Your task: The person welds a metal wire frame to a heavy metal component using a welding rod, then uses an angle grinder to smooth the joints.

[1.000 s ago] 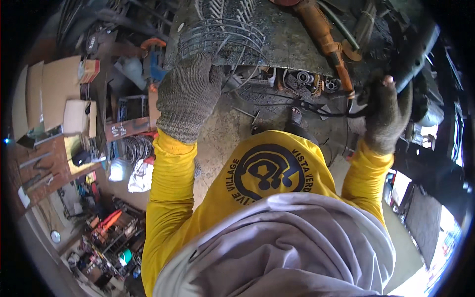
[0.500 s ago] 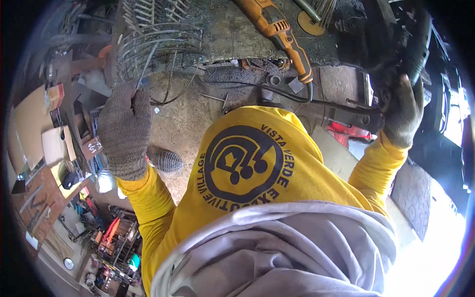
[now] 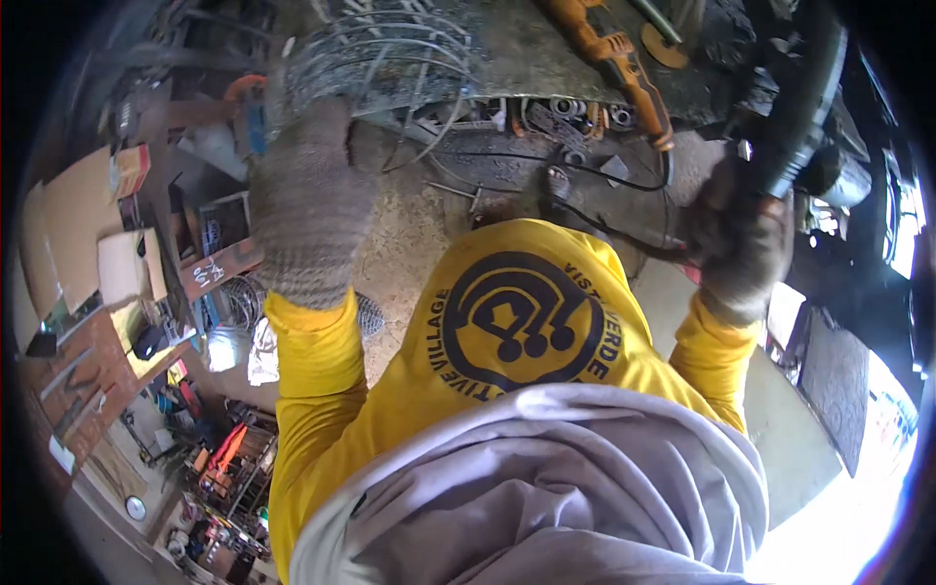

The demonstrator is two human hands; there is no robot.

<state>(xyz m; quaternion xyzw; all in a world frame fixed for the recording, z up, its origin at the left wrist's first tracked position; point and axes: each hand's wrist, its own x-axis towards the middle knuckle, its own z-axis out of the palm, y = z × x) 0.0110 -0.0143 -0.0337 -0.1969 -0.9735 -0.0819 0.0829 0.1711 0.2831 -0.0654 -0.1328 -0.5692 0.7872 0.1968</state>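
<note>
My left hand, in a grey-brown knitted glove, is at the near edge of the workbench, over the ends of thin curved metal rods. Its fingers look closed, but they are blurred and I cannot make out what is in them. At the right my right hand, also gloved and smeared by motion, is closed at the lower end of a long dark grey, rounded object. Its exact kind does not show. Between the hands, an orange and black corded power tool lies on the bench.
A dark cable runs below the bench edge. Metal rings and small parts sit under the bench top. Cardboard and a brown board with tools are at left. A pale panel leans at lower right.
My left hand has moved up and right, toward the rods. My right hand has shifted left and down, and the dark object with it. The whole view has turned slightly.
</note>
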